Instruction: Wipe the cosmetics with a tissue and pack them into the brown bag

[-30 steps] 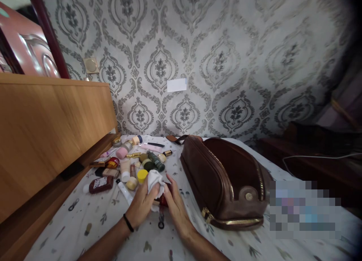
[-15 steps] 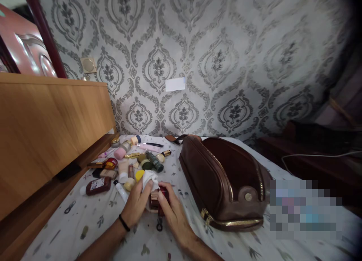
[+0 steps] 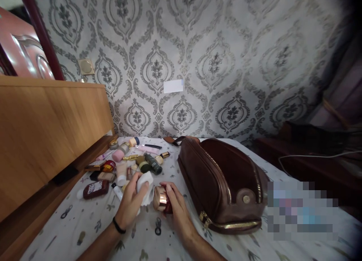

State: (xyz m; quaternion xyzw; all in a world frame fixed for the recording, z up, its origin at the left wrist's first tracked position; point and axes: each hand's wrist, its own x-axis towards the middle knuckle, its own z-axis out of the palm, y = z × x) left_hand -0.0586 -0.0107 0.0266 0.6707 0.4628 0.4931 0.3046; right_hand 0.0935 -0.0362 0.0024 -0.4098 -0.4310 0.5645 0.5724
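My left hand is closed on a crumpled white tissue, pinched between thumb and fingers. In my right hand is a dark red cosmetic jar with a shiny rose-gold lid, its lid end turned toward the tissue. A small gap lies between tissue and lid. Just beyond my left hand are a beige squeeze tube and a slim white tube. To the right of my right hand stands a brown leather toiletry bag, its zipped top gaping.
Several cosmetics lie on the patterned sheet, among them a dark green bottle, a pink bottle and a brown-red bottle. A wooden cabinet borders the left; the wallpapered wall rises behind. A blurred patch covers something at right.
My left hand with the tissue has drawn back left from the jar. The jar, held in my right hand, is turned so its rose-gold lid shows more fully.
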